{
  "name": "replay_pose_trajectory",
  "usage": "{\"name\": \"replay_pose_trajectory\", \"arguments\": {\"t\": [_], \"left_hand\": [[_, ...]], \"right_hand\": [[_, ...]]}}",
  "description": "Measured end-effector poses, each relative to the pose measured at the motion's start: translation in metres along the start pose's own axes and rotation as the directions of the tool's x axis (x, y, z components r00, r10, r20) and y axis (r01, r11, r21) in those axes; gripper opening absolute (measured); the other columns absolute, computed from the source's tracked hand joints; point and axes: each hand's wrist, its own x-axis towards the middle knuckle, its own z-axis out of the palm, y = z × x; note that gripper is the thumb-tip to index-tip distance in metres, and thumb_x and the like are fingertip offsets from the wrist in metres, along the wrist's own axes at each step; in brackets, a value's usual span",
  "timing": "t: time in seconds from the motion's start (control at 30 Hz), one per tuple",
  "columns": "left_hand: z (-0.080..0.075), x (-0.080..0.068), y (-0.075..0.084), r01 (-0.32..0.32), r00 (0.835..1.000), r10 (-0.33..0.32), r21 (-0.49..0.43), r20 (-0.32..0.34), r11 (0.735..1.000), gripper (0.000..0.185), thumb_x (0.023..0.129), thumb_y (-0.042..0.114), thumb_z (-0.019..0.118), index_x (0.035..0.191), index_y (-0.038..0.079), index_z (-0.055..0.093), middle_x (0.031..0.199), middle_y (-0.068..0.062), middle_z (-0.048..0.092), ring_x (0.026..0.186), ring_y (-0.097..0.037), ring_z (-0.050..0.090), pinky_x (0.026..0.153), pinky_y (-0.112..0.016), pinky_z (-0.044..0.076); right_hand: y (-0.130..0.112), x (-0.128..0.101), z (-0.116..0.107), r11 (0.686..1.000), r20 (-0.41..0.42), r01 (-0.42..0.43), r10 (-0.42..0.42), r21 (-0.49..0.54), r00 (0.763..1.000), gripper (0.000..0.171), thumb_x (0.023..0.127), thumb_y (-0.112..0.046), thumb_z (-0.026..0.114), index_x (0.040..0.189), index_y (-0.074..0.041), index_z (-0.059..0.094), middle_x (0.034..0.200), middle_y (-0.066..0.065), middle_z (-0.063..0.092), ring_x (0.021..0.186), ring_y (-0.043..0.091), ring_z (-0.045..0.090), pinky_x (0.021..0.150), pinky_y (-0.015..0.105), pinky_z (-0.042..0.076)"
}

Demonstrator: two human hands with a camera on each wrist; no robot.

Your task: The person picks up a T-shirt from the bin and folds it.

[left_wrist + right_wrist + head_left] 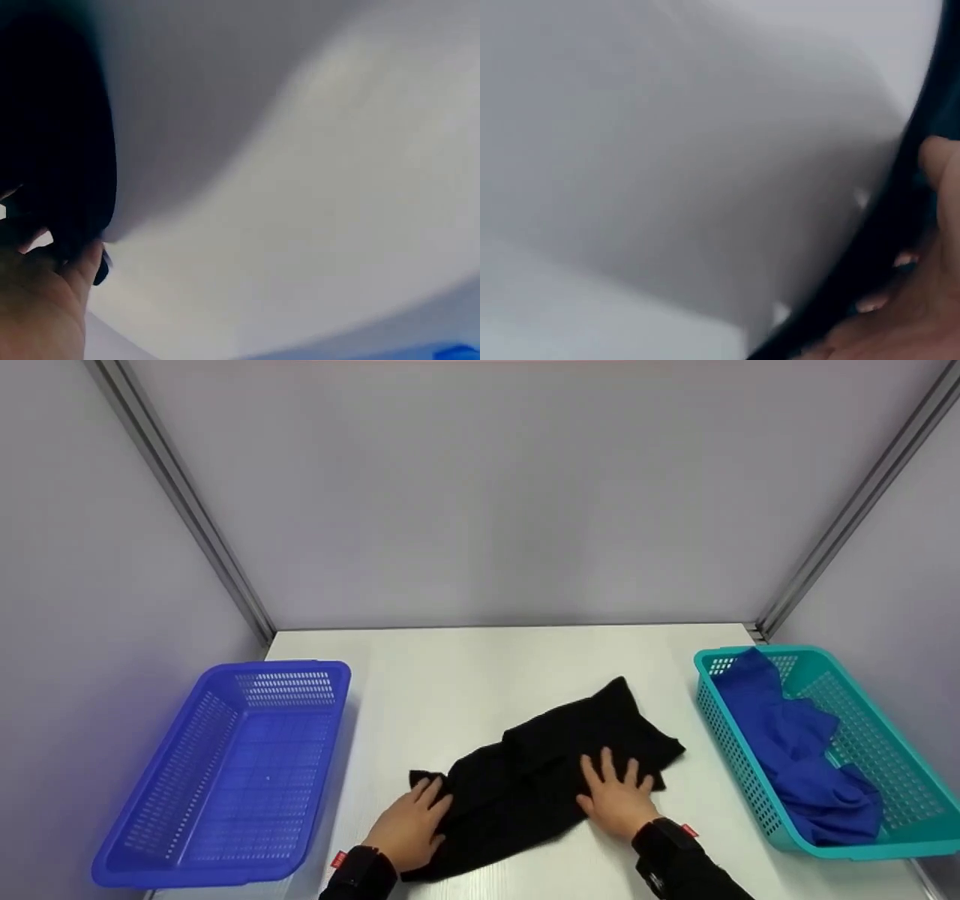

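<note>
A black cloth garment (525, 780) lies crumpled on the white table, slanting from lower left to upper right. My left hand (409, 825) rests at its left end, fingers extended over the edge of the fabric. Toward the right end, my right hand (619, 804) lies palm down with its fingers spread on the cloth. The left wrist view shows the dark fabric (60, 127) beside the left hand's thumb. In the right wrist view, the right hand (922, 285) lies along the cloth's dark edge (885, 217).
On the left stands a blue plastic basket (330, 780) with slotted sides. A teal basket (907, 757) at the right holds a crumpled blue cloth (795, 757). Grey panels (510, 495) enclose the table (420, 675) at the back and both sides.
</note>
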Motion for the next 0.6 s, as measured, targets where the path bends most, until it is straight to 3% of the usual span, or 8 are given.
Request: {"name": "replay_pose_trajectory", "arguments": {"t": [0.1, 0.17, 0.23, 0.33, 0.4, 0.43, 0.5, 0.6], "left_hand": [[0.003, 0.005, 0.008, -0.068, 0.997, 0.068, 0.035, -0.023, 0.997, 0.051, 0.094, 0.023, 0.072, 0.14, 0.005, 0.06, 0.15, -0.021, 0.051, 0.14, -0.038, 0.048, 0.112, -0.046, 0.044], [0.005, 0.008, 0.012, -0.114, 0.992, 0.117, 0.074, -0.037, 0.991, 0.048, 0.094, 0.022, 0.071, 0.139, 0.007, 0.061, 0.151, -0.019, 0.05, 0.141, -0.036, 0.047, 0.112, -0.043, 0.043], [0.009, 0.011, 0.015, -0.165, 0.982, 0.175, 0.132, -0.071, 0.978, 0.044, 0.094, 0.02, 0.071, 0.136, 0.01, 0.064, 0.153, -0.018, 0.049, 0.143, -0.034, 0.045, 0.111, -0.042, 0.044], [0.017, 0.015, 0.019, -0.227, 0.959, 0.257, 0.216, -0.123, 0.95, 0.039, 0.092, 0.022, 0.073, 0.13, 0.016, 0.068, 0.16, -0.017, 0.039, 0.147, -0.034, 0.039, 0.112, -0.044, 0.043], [0.021, 0.017, 0.022, -0.26, 0.943, 0.302, 0.262, -0.139, 0.93, 0.038, 0.091, 0.03, 0.075, 0.126, 0.02, 0.069, 0.165, -0.017, 0.03, 0.151, -0.034, 0.032, 0.114, -0.048, 0.04], [0.023, 0.018, 0.024, -0.276, 0.938, 0.321, 0.275, -0.134, 0.921, 0.039, 0.09, 0.036, 0.075, 0.126, 0.021, 0.069, 0.167, -0.016, 0.025, 0.153, -0.034, 0.027, 0.116, -0.05, 0.037], [0.025, 0.021, 0.027, -0.312, 0.929, 0.354, 0.284, -0.109, 0.907, 0.046, 0.089, 0.049, 0.073, 0.127, 0.023, 0.068, 0.171, -0.012, 0.014, 0.156, -0.034, 0.018, 0.119, -0.053, 0.03], [0.028, 0.027, 0.034, -0.375, 0.914, 0.403, 0.272, -0.054, 0.886, 0.059, 0.089, 0.062, 0.067, 0.133, 0.023, 0.063, 0.172, -0.005, 0.01, 0.158, -0.032, 0.011, 0.122, -0.055, 0.022]], "right_hand": [[-0.016, 0.006, 0.002, 0.995, 0.037, 0.095, -0.095, -0.006, 0.995, 0.065, 0.099, -0.021, 0.062, 0.158, -0.012, 0.038, 0.164, 0.026, 0.025, 0.139, 0.07, 0.021, 0.103, 0.083, 0.025], [-0.024, 0.011, 0.006, 0.977, 0.044, 0.214, -0.214, -0.003, 0.976, 0.065, 0.096, -0.011, 0.061, 0.157, -0.014, 0.04, 0.165, 0.021, 0.027, 0.14, 0.069, 0.022, 0.103, 0.083, 0.027], [-0.028, 0.017, 0.01, 0.935, 0.064, 0.356, -0.356, 0.008, 0.932, 0.066, 0.093, 0.0, 0.058, 0.156, -0.013, 0.042, 0.166, 0.015, 0.029, 0.142, 0.066, 0.021, 0.103, 0.082, 0.027], [-0.027, 0.024, 0.012, 0.845, 0.078, 0.535, -0.533, -0.006, 0.842, 0.069, 0.088, 0.012, 0.056, 0.152, -0.012, 0.049, 0.165, 0.006, 0.035, 0.143, 0.061, 0.025, 0.104, 0.08, 0.03], [-0.025, 0.027, 0.01, 0.81, 0.07, 0.577, -0.573, -0.101, 0.816, 0.068, 0.087, 0.011, 0.061, 0.148, -0.017, 0.056, 0.163, 0.003, 0.038, 0.144, 0.056, 0.031, 0.105, 0.077, 0.033], [-0.025, 0.028, 0.009, 0.808, 0.046, 0.564, -0.565, -0.174, 0.824, 0.065, 0.087, 0.008, 0.063, 0.146, -0.021, 0.058, 0.161, 0.002, 0.041, 0.143, 0.052, 0.036, 0.106, 0.075, 0.034], [-0.025, 0.028, 0.007, 0.832, -0.033, 0.459, -0.492, -0.311, 0.87, 0.058, 0.09, -0.001, 0.066, 0.142, -0.026, 0.062, 0.157, 0.005, 0.047, 0.138, 0.048, 0.047, 0.107, 0.073, 0.035], [-0.031, 0.026, 0.007, 0.912, -0.137, 0.234, -0.294, -0.337, 0.946, 0.052, 0.092, -0.012, 0.069, 0.142, -0.025, 0.061, 0.154, 0.011, 0.049, 0.132, 0.048, 0.053, 0.107, 0.075, 0.032]]}}
